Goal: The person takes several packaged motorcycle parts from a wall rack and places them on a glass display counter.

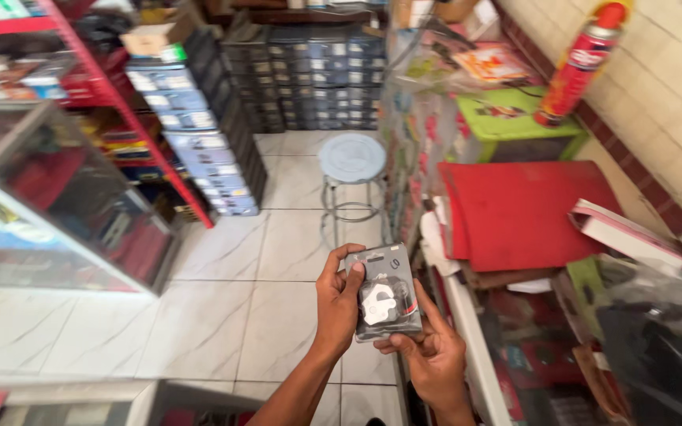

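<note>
Hands meet over a small flat blister pack of clear plastic with a dark backing card [387, 292], held low in the near middle of the scene, above the pale tiled floor [222, 315]. The left hand [339, 304] wraps the pack's left edge, fingers curled behind it and the thumb pressed on the front, so it is clamped on the pack. The right hand [434, 359] supports the pack from beneath and behind, its fingers spread along the lower right edge, closed on it in a lighter hold. Inside the clear bubble sit a whitish metal part and some dark rings; what they are exactly is too small to tell. The pack looks light and fairly stiff, its plastic face likely slick, so the edges and the card back seem the surest places to hold.

Just right of the hands runs a glass-topped counter [467, 339] with a red folder [522, 209] lying on it. On the left stands a glass display case [49, 205]. Farther off, a round grey stool [350, 162] stands on the tiles, with stacks of grey drawer units [199, 126] behind. Far right, a red spray can [582, 63] leans against the wall.
</note>
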